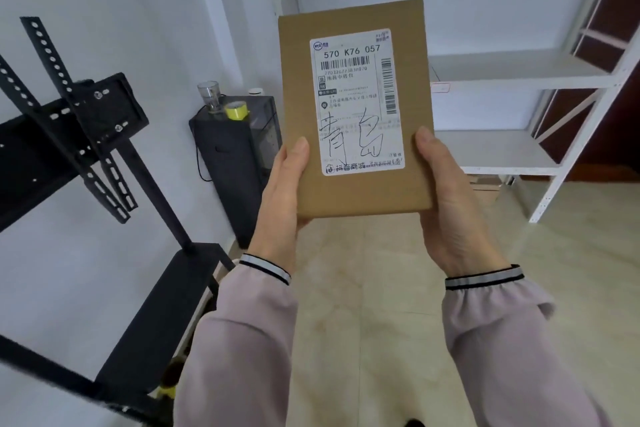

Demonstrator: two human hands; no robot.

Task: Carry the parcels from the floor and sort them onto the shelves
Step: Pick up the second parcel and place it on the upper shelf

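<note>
I hold a flat brown cardboard parcel (360, 194) upright in front of me, its white shipping label with barcodes and handwritten black characters facing me. My left hand (282, 198) grips its lower left edge, thumb on the front. Its lower right edge is gripped by my right hand (450, 204) the same way. Behind the parcel stands a white metal shelf unit (519, 74) with several bare boards; small tags hang on the board edges.
A black TV-mount stand (104, 156) with perforated rails fills the left. A black box-shaped unit (235, 163) against the wall carries a glass jar and a yellow tape roll (236, 110). Beige tiled floor (381, 288) lies below. A dark door sits behind the shelves at right.
</note>
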